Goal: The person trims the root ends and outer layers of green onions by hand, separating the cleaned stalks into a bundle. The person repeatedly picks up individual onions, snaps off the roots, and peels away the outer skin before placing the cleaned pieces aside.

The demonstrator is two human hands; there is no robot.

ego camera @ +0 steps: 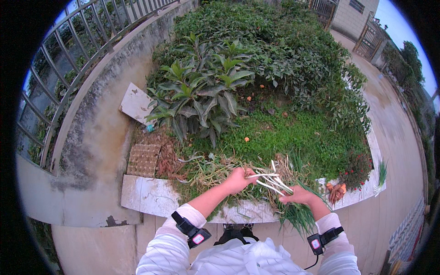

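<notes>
A small bunch of spring onions (280, 184) is in my right hand (296, 195), gripped where the white stems meet the green. Its leaves (298, 217) hang down past the white-tiled edge of the garden bed (245, 211). My left hand (240, 180) pinches at the white ends of one or two stems; the fingertips are partly hidden. Behind both hands, pulled stalks and dry peelings (209, 173) lie over the grass, with a heap of roots and withered leaves (284, 165) further right.
Sweet potatoes (336, 192) and another spring onion bunch (381, 177) rest on the tiled edge at right, near a red-flowered plant (357, 168). An egg tray (143, 160) and a white board (137, 103) lie left, beside a concrete wall (106, 113). A leafy shrub (202, 89) stands ahead.
</notes>
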